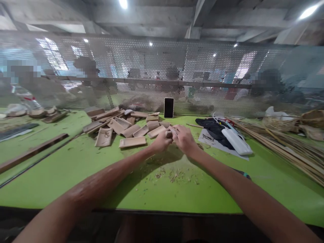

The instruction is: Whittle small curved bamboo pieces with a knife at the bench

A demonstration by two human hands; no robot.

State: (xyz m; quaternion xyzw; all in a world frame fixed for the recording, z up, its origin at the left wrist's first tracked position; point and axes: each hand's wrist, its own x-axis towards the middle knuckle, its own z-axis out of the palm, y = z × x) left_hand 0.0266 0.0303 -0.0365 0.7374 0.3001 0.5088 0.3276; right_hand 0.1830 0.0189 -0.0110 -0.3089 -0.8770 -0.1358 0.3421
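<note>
Both my hands meet over the middle of the green table point(162, 199). My left hand point(161, 142) is closed around a small pale piece point(169, 134), which looks like bamboo or wood. Fingers pressed together, my right hand point(185, 139) touches the same piece from the right; whether it also holds a tool is hidden. Curved bamboo pieces point(132, 142) lie in a loose heap just left of and behind my hands. Thin shavings point(174, 175) are scattered on the table below them.
A phone point(169, 108) stands upright against the perforated screen point(141, 91). At right are black cloth point(215, 131), a white object point(236, 141) and long strips point(280, 145). A wooden bar point(32, 152) and a bottle point(26, 96) are at left. People show behind the screen.
</note>
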